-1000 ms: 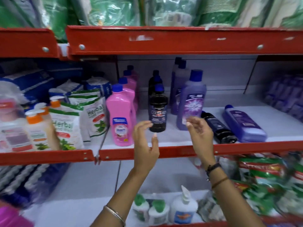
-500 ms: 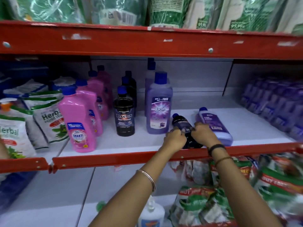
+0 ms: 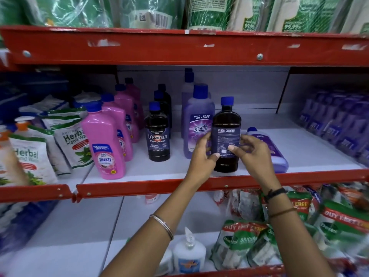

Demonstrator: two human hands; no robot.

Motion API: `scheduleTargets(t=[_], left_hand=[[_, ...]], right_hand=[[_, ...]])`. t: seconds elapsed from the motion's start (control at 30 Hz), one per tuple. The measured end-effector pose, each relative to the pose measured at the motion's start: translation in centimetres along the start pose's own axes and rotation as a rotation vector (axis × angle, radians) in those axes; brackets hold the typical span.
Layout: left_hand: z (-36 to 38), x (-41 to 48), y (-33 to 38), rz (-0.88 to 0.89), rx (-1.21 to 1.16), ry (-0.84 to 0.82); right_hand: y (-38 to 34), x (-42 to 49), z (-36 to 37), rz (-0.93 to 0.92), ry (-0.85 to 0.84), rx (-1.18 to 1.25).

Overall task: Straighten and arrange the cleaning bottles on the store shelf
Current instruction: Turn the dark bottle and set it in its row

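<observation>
**Dark bottle upright at the shelf front; one purple bottle not yet stood up**

Head view: the person's left hand (image 3: pixel 202 151) and right hand (image 3: pixel 252 151) hold a dark floor cleaner bottle (image 3: pixel 226 134) between them, fingers curled round its lower half from either side. It stands upright near the front edge of the white shelf (image 3: pixel 319 148), its back label facing out, so it likely needs a turn to match its neighbours. Whether its base rests fully on the shelf or is a shade lifted is hard to tell, since the hands cover part of it.

Judged from how things lie, much of the row looks tidy. The pink bottles (image 3: pixel 106 144) stand in a line running back, the dark Bactin bottles (image 3: pixel 157 134) stand in file with the front label outward, and the tall purple bottle (image 3: pixel 197 124) is upright just behind the left hand.

Left to do: a purple bottle lying on its side (image 3: pixel 269 150), just right of the right hand, needs standing up, and the held bottle probably belongs in the dark file. The purple packs (image 3: pixel 335 126) at far right are blurred.
</observation>
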State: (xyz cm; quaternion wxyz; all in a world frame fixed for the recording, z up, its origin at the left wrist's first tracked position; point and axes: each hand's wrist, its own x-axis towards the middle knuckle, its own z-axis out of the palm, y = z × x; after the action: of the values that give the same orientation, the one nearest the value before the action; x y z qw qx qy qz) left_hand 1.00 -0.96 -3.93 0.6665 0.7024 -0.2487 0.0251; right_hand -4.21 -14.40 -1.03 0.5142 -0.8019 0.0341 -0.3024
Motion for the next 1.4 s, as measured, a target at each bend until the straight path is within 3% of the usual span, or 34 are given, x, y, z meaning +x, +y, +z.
scheduleTargets(t=[0.23,0.53,0.7,0.77,1.07,1.17,1.4], left_hand=[[-8.0,-2.9,-0.2,0.088,0.024,0.211],[-14.9,-4.5,-2.8,0.096,0.19,0.338],[-15.6,-4.3,-3.1,0.145,0.254,0.405],[-15.8,-4.0,-3.3,0.126,0.272,0.397],[-17.0,-3.8,-3.7,-0.027,0.239,0.02],[-16.9,-3.8,-3.9,-0.031,0.234,0.085],[-16.3,-3.7,-4.0,-0.006,0.401,0.283]], right_hand=[[-2.0,-1.9,8.1,-0.08,-0.046,0.198],[-1.7,-3.0,16.7,-0.062,-0.171,0.282],[-1.3,-3.3,17.1,0.006,-0.07,0.312],[-1.1,-3.4,17.0,-0.001,-0.061,0.27],[-1.2,-2.7,16.3,-0.051,-0.479,0.185],[-1.2,-2.7,16.2,0.015,-0.456,0.322],[-0.7,-2.6,16.8,0.039,-0.277,0.36]])
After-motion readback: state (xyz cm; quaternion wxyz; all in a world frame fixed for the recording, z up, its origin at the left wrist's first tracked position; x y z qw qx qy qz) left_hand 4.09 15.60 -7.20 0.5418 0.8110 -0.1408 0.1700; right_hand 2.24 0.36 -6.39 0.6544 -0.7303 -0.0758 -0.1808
